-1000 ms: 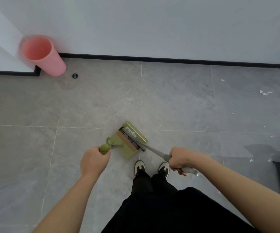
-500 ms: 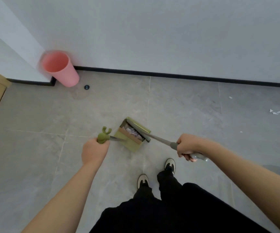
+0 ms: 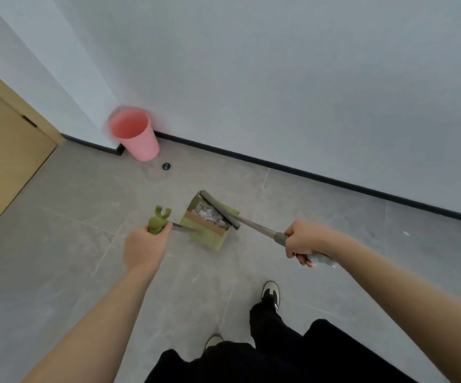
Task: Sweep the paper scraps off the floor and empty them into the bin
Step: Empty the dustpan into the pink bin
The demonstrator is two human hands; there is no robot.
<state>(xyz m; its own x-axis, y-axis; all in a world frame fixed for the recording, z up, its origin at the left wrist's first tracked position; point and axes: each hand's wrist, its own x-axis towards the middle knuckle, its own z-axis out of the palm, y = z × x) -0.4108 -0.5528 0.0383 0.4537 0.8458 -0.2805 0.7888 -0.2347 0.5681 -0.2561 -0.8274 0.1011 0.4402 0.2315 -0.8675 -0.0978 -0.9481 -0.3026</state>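
Bin (image 3: 136,135) now nearer, left hand (image 3: 143,250) gripping dustpan (image 3: 210,228), right hand (image 3: 302,243) gripping broom (image 3: 254,223)

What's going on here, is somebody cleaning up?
Yes. A person is carrying a green dustpan by its handle in the left hand, with white paper scraps inside it. The right hand grips a broom whose head rests across the pan's mouth. A pink bin stands ahead in the corner by the wall, and nothing has been tipped into it yet. A few scraps lie on the floor at right.
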